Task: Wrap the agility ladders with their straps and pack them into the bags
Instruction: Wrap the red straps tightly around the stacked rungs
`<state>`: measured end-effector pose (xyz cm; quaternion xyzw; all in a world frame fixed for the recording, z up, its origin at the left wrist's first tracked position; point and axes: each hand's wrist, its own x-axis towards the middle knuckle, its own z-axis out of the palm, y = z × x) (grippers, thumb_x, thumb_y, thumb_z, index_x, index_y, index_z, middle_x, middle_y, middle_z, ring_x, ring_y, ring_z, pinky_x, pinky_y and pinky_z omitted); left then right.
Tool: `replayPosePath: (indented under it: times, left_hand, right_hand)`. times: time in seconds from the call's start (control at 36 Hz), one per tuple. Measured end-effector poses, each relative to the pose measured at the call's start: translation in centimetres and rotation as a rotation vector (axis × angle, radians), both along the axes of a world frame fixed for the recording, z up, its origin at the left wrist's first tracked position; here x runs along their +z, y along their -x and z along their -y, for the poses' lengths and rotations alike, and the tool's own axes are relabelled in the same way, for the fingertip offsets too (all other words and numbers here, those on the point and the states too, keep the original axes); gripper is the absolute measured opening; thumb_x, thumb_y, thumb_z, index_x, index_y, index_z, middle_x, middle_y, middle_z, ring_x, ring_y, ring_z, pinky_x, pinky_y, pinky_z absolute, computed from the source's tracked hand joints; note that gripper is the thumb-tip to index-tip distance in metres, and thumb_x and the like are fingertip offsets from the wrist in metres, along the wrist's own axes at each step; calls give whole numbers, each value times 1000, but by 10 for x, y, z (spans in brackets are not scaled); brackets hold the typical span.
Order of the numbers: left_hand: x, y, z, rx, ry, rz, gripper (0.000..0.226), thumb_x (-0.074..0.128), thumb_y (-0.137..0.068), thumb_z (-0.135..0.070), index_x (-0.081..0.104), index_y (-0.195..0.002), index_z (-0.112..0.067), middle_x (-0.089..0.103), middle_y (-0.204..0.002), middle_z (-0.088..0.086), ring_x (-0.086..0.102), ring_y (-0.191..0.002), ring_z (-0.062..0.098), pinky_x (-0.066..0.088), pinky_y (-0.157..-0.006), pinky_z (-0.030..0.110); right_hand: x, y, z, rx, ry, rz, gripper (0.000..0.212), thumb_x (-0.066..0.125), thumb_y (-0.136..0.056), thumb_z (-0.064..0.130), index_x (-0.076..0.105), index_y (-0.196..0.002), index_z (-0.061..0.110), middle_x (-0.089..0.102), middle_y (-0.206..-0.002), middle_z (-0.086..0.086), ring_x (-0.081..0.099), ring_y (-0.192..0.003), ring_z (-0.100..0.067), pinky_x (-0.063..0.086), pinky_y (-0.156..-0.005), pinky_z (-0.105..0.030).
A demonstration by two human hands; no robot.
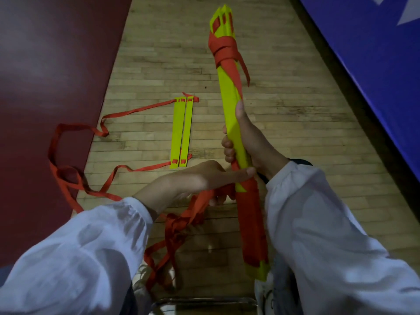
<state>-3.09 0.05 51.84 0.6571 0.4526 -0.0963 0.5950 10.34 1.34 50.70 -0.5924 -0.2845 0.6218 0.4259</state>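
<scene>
Head view shows my right hand [242, 142] clamped round the upright rung bundle [228, 110] over the floor [291, 114], left hand [202, 178] gripping its strap [200, 202]; any slack there, I judge, loosens the wrap.

We can read no text, label, brand or number anywhere here. The nearest thing to a sign is a set of white shapes [409, 12] printed on the smooth blue panel [363, 55] along the floor's right edge. The top right corner cuts them off, and we cannot tell whether they are letters or a logo.
</scene>
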Motion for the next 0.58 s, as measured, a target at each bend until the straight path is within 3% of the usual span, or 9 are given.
replayPosePath:
  times: [0.08, 0.22, 0.39, 0.5, 0.58]
  left_hand:
    - [0, -5, 3, 1, -60, 9, 62, 57, -77, -69, 72, -71, -10, 64, -53, 1, 53, -42, 7, 48, -79, 22]
    - [-8, -5, 2, 41, -110, 8, 48, 67, -79, -57, 67, -59, -13, 64, -59, 10, 52, -42, 10, 46, -62, 23]
    - [-7, -2, 3, 61, -96, 57, 48, 67, -81, -52, 62, -52, -14, 58, -52, 10, 50, -40, 9, 48, -71, 26]
    - [-3, 0, 1, 73, -54, 160, 48, 67, -84, -45, 64, -45, -17, 57, -44, 3, 48, -39, 11, 45, -63, 23]
    - [0, -1, 2, 81, -32, 218, 39, 67, -84, -43, 68, -60, -13, 58, -48, 3, 51, -43, 14, 44, -57, 25]
  right_hand:
    - [-3, 3, 1, -18, -24, 83, 65, 27, -90, 72, 48, -85, 11, 46, -52, 0, 43, -41, -14, 40, -44, -23]
    - [-7, 4, 0, 24, -42, 105, 68, 23, -89, 74, 51, -91, 12, 48, -57, -1, 45, -45, -14, 42, -47, -26]
    - [-8, 0, 0, 100, -54, -9, 78, 21, -81, 82, 51, -95, 11, 53, -62, -7, 54, -52, -21, 47, -55, -31]
    - [-3, -2, -1, 53, -80, -238, 75, 18, -90, 73, 56, -82, 8, 58, -71, -10, 60, -67, -23, 52, -62, -32]
    - [1, -4, 1, -68, 26, -522, 59, 37, -95, 61, 56, -82, 8, 64, -77, -10, 67, -76, -25, 57, -70, -34]
